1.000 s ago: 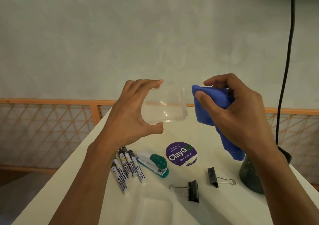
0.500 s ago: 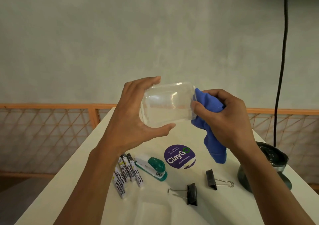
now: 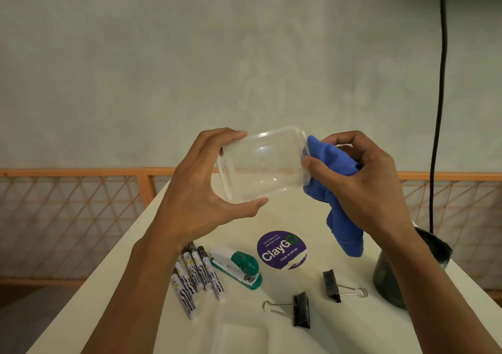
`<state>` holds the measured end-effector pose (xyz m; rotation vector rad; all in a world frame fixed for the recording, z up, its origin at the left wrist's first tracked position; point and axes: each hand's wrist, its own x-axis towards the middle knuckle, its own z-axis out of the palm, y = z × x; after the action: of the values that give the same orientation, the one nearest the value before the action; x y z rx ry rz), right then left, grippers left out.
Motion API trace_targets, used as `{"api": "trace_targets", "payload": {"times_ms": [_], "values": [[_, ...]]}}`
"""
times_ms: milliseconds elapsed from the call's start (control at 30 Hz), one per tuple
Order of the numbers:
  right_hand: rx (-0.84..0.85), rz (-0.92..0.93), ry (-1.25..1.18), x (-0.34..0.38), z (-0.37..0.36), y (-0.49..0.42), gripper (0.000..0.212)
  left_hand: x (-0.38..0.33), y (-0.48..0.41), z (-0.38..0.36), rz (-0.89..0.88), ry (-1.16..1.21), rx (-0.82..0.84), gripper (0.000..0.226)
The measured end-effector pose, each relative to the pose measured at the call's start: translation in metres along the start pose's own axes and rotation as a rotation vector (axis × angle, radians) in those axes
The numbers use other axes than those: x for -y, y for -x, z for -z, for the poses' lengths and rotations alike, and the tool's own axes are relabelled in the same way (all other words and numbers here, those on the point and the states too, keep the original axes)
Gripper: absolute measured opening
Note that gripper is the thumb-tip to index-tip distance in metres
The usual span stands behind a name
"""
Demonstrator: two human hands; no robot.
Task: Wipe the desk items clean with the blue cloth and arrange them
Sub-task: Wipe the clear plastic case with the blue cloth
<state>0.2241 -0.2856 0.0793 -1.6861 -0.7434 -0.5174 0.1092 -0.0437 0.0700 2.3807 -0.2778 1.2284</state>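
Brought bunched blue cloth (image 3: 331, 163), gripped in right hand (image 3: 364, 182), onto clear thin plastic tub (image 3: 260, 166), rim-clamped by left hand (image 3: 201, 190); light, bendy, slippery.

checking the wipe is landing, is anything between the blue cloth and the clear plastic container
Nothing visible: the right hand presses the blue cloth against the end of the clear plastic container held by the left hand.

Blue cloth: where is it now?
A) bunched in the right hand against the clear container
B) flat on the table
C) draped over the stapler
A: the right hand grips the blue cloth against the end of the clear container, held up by the left hand.
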Motion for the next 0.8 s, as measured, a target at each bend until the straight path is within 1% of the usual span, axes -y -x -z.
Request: {"api": "trace_targets", "payload": {"times_ms": [133,233,333,433,533,667,733,800], "values": [[-0.15,0.042,-0.037,0.03,0.018,0.001,0.023,-0.006,-0.002,0.011,-0.036,-0.036,-0.019,0.098],[-0.227,0.128,-0.034,0.055,0.021,0.01,0.017,-0.014,-0.005,0.013,-0.066,-0.064,-0.035,0.097],[-0.197,0.165,-0.003,0.059,0.004,0.02,0.009,-0.022,-0.008,0.009,-0.111,-0.115,-0.052,0.095],[-0.144,0.251,0.189,0.043,-0.017,0.024,0.015,-0.027,-0.008,0.006,-0.156,-0.148,-0.071,0.093],[-0.212,0.315,0.308,0.022,-0.032,0.023,0.017,-0.03,-0.007,0.0,-0.191,-0.162,-0.072,0.091],[-0.334,0.359,0.372,0.009,-0.042,0.025,0.018,-0.032,-0.007,-0.008,-0.249,-0.187,-0.081,0.088],[-0.331,0.358,0.373,0.006,-0.042,0.025,0.02,-0.033,-0.007,-0.012,-0.283,-0.2,-0.106,0.086],[-0.277,0.358,0.358,0.006,-0.042,0.025,0.021,-0.032,-0.008,-0.015,-0.304,-0.208,-0.132,0.082]]}}
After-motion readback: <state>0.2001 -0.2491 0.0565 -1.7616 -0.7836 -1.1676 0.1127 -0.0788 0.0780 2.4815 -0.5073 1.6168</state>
